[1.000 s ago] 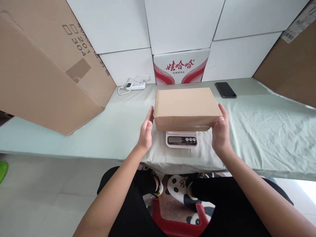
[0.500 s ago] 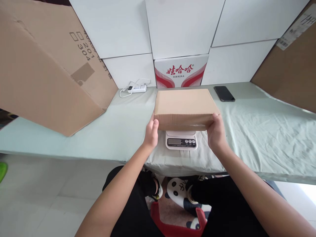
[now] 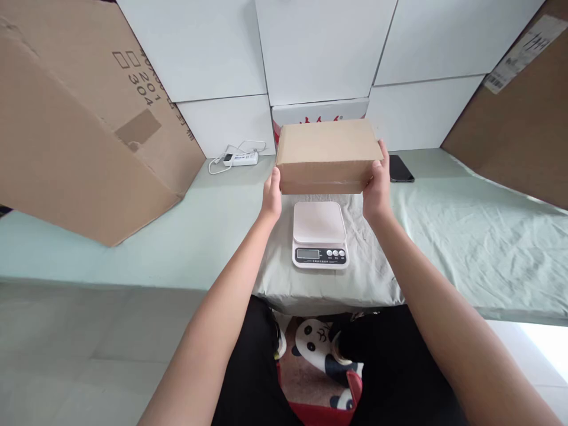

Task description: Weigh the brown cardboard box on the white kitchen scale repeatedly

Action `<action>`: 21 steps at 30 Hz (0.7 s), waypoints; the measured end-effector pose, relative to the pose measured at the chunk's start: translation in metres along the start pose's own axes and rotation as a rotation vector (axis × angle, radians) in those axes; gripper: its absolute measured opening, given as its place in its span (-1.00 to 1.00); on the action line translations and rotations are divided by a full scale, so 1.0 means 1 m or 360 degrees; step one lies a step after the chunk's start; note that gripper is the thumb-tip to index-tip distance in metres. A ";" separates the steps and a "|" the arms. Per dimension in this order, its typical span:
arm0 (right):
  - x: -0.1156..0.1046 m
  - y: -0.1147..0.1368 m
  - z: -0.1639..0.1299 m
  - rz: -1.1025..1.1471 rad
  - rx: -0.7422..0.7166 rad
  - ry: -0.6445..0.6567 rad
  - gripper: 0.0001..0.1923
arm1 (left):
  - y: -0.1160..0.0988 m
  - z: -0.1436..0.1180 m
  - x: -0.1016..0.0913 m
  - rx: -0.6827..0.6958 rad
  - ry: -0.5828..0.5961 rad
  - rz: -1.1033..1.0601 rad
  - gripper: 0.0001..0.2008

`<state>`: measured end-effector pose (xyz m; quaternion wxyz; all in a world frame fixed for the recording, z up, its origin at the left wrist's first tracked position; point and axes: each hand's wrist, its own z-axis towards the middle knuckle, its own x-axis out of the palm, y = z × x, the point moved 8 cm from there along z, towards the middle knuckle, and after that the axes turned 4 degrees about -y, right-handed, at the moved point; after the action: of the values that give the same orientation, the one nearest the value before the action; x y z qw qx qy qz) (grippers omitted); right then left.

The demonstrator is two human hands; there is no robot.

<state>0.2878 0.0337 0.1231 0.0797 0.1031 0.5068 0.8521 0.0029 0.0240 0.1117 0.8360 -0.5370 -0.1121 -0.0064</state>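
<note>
A closed brown cardboard box (image 3: pixel 328 151) is held between my two hands, beyond the scale and apart from it. My left hand (image 3: pixel 272 192) grips its left end, thumb on the near corner. At the right end my right hand (image 3: pixel 377 183) is closed on it, with the thumb on the front face and a finger showing along the side. Nearer to me a white digital kitchen scale (image 3: pixel 319 223) rests on the cloth, its plate bare. Its small display and several round buttons face me; I cannot make out a reading.
Large cardboard cartons stand at the left (image 3: pixel 89 118) and right (image 3: pixel 519 112). White boxes (image 3: pixel 217 53) form a wall behind. A black phone (image 3: pixel 400 169) and a white power strip with a cable (image 3: pixel 241 158) lie on the green-clothed table (image 3: pixel 213 219).
The cardboard box has gone up and away from me, off the scale, with both hands on it. The scale's plate has come into view, and the red-lettered box behind is now mostly covered.
</note>
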 end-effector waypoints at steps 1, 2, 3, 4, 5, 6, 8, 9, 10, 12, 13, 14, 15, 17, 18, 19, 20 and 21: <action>0.001 -0.006 0.003 -0.0004 0.0001 -0.0006 -0.07 | 0.007 0.004 0.001 -0.0005 0.0019 -0.0012 -0.09; 0.001 -0.013 0.006 -0.0002 0.0004 -0.0025 -0.05 | 0.015 0.006 0.002 -0.0018 0.0030 -0.0013 -0.09; 0.002 -0.020 0.007 0.0003 0.0014 -0.0044 -0.04 | 0.023 0.007 0.002 -0.0041 0.0033 -0.0011 -0.11; 0.004 -0.027 0.007 0.0009 0.0032 -0.0058 -0.05 | 0.032 0.008 0.002 -0.0070 0.0024 -0.0008 -0.13; 0.006 -0.035 0.006 0.0009 0.0059 -0.0064 -0.05 | 0.041 0.007 0.001 -0.0106 0.0009 -0.0003 -0.15; 0.008 -0.043 0.005 -0.0003 0.0098 -0.0062 -0.05 | 0.050 0.006 0.000 -0.0155 -0.0009 0.0003 -0.16; 0.009 -0.060 0.003 -0.0057 0.0231 -0.0028 -0.02 | 0.066 0.005 -0.002 -0.0299 -0.0014 0.0021 -0.18; 0.008 -0.068 0.003 -0.0088 0.0311 0.0007 0.01 | 0.072 0.004 -0.003 -0.0377 -0.0012 0.0037 -0.17; 0.005 -0.075 0.003 -0.0118 0.0383 0.0049 0.04 | 0.076 0.004 -0.006 -0.0449 -0.0027 0.0059 -0.17; -0.007 -0.084 0.007 -0.0160 0.0483 0.0106 0.09 | 0.079 0.005 -0.017 -0.0546 -0.0133 0.0116 -0.16; -0.016 -0.086 0.010 -0.0166 0.0512 0.0104 0.10 | 0.078 0.006 -0.025 -0.0572 -0.0207 0.0146 -0.15; -0.026 -0.087 0.012 -0.0165 0.0537 0.0072 0.11 | 0.077 0.007 -0.032 -0.0590 -0.0271 0.0175 -0.15; -0.036 -0.089 0.014 -0.0155 0.0578 0.0028 0.13 | 0.076 0.007 -0.039 -0.0606 -0.0305 0.0201 -0.15; -0.052 -0.094 0.016 -0.0118 0.0690 -0.0047 0.15 | 0.076 0.007 -0.046 -0.0627 -0.0291 0.0242 -0.14; -0.055 -0.097 0.016 -0.0098 0.0745 -0.0050 0.16 | 0.076 0.007 -0.048 -0.0628 -0.0269 0.0257 -0.14; -0.054 -0.099 0.014 -0.0082 0.0786 -0.0036 0.15 | 0.077 0.006 -0.049 -0.0623 -0.0250 0.0265 -0.14; -0.051 -0.101 0.013 -0.0069 0.0807 -0.0014 0.13 | 0.078 0.006 -0.049 -0.0614 -0.0235 0.0263 -0.13; -0.046 -0.104 0.011 -0.0054 0.0808 0.0010 0.09 | 0.079 0.006 -0.047 -0.0602 -0.0221 0.0252 -0.14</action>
<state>0.3385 0.0813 0.0327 0.0638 0.1086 0.7066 0.6964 -0.0337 0.0573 0.0342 0.7086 -0.6906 -0.1236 0.0755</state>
